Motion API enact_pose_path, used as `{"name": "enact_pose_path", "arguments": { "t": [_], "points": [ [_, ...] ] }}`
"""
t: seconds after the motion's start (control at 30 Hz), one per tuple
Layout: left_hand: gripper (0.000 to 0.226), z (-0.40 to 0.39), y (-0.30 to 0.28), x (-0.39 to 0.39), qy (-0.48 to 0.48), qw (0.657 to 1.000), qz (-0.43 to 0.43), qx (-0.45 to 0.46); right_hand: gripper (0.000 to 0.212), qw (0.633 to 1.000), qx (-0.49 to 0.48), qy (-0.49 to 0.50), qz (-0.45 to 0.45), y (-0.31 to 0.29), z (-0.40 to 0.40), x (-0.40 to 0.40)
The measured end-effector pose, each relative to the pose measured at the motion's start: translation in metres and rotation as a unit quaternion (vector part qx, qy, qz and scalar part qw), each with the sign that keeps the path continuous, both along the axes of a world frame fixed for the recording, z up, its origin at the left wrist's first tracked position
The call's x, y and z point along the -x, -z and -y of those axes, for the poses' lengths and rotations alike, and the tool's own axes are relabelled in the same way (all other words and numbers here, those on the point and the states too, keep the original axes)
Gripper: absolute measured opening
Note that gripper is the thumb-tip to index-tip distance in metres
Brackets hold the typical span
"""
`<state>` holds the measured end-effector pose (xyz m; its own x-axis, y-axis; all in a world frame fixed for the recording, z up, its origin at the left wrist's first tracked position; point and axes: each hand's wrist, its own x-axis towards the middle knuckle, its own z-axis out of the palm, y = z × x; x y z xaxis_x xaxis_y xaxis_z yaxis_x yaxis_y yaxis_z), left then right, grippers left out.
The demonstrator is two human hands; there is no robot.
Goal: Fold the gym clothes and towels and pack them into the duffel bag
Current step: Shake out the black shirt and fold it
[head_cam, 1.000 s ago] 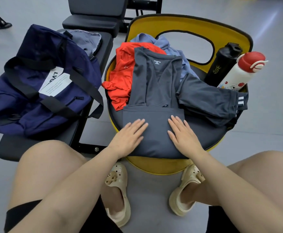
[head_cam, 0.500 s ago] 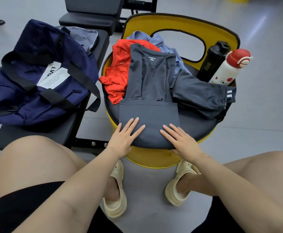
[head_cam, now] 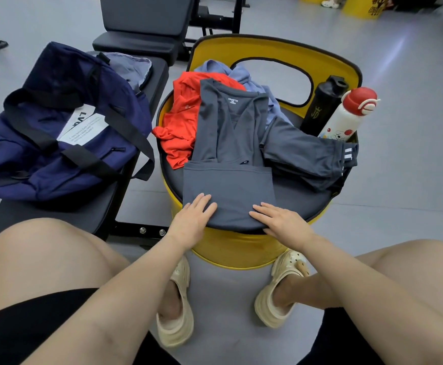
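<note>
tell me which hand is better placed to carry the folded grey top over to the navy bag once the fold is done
Left, probably. The left hand lies flat on the near left corner of the grey top, on the side where the navy duffel bag sits on the bench. The right hand would have to cross over.

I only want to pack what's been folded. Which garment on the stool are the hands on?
The dark grey top in the middle, hem folded up; both hands lie flat on it.
</note>
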<state>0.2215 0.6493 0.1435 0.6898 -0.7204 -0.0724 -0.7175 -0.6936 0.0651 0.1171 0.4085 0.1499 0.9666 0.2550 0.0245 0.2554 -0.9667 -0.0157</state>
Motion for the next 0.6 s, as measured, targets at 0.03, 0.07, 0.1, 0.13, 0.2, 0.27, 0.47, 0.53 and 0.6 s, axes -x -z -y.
{"name": "enact_pose_path", "arguments": {
  "t": [0.03, 0.07, 0.1, 0.13, 0.2, 0.27, 0.47, 0.53, 0.6],
  "points": [
    [0.050, -0.005, -0.002, -0.001, -0.006, 0.999, 0.007, 0.033, 0.054, 1.000, -0.018, 0.010, 0.002, -0.001, 0.000, 0.002],
    [0.042, -0.010, -0.006, -0.002, -0.017, 0.998, 0.013, 0.053, 0.051, 0.999, -0.029, 0.023, 0.007, -0.002, -0.001, 0.004],
    [0.035, -0.014, -0.010, -0.002, -0.029, 0.998, 0.012, 0.057, 0.048, 0.999, -0.036, 0.035, 0.010, -0.004, -0.001, 0.006],
    [0.031, -0.018, -0.014, -0.003, -0.039, 0.998, 0.006, 0.051, 0.046, 0.998, -0.042, 0.042, 0.015, -0.006, -0.002, 0.009],
    [0.025, -0.025, -0.021, -0.002, -0.057, 0.998, -0.006, 0.036, 0.042, 0.997, -0.044, 0.053, 0.019, -0.010, -0.002, 0.014],
    [0.021, -0.029, -0.028, 0.001, -0.075, 0.996, -0.014, 0.054, 0.039, 0.996, -0.044, 0.073, 0.003, -0.017, -0.005, 0.020],
    [0.021, -0.041, -0.033, 0.023, -0.149, 0.955, -0.160, 0.199, 0.040, 0.992, -0.031, 0.112, -0.049, -0.033, -0.017, 0.035],
    [0.026, -0.048, -0.035, 0.027, -0.165, 0.935, -0.225, 0.220, 0.038, 0.990, -0.040, 0.123, -0.060, -0.037, -0.018, 0.041],
    [0.030, -0.052, -0.041, 0.033, -0.159, 0.930, -0.261, 0.205, 0.034, 0.990, -0.040, 0.116, -0.074, -0.041, -0.020, 0.047]
  ]
}}
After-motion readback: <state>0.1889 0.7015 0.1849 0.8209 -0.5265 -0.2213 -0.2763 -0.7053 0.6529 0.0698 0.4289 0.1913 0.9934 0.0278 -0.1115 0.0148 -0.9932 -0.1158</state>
